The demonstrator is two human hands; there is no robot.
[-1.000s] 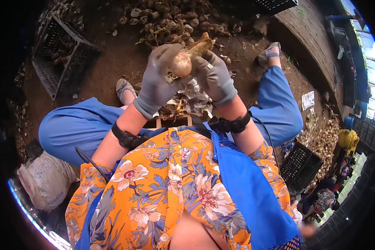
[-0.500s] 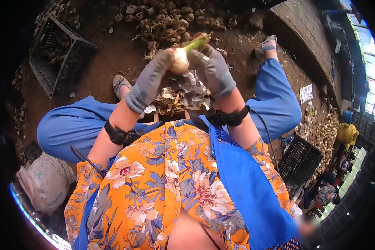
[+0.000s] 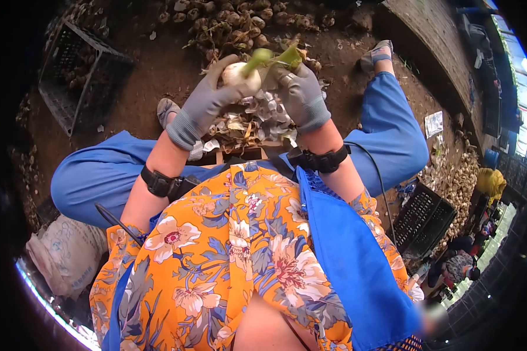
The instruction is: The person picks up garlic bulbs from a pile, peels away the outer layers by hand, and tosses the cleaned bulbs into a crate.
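A white bulb [image 3: 238, 77] with a thick green stem is held by my left hand [image 3: 212, 96], whose gloved fingers wrap around its left side. My right hand [image 3: 301, 93], also in a grey glove, pinches green and pale outer leaves [image 3: 288, 57] just right of the stem. Below and between the hands lie white and tan peelings [image 3: 263, 114]. Beyond the hands, a heap of bulbs [image 3: 240, 23] with dry stalks rests on the dirt floor.
A black crate [image 3: 79, 76] stands at the left with bulbs in it. At the right are another black crate [image 3: 424, 216], many scattered bulbs [image 3: 459, 181] and a yellow bag [image 3: 490, 182]. A white sack [image 3: 67, 254] sits at lower left. Another person [image 3: 454, 266] is at lower right.
My left hand has turned and spread around the bulb, which has moved slightly left. The leaves in my right hand are now parted from the bulb's stem.
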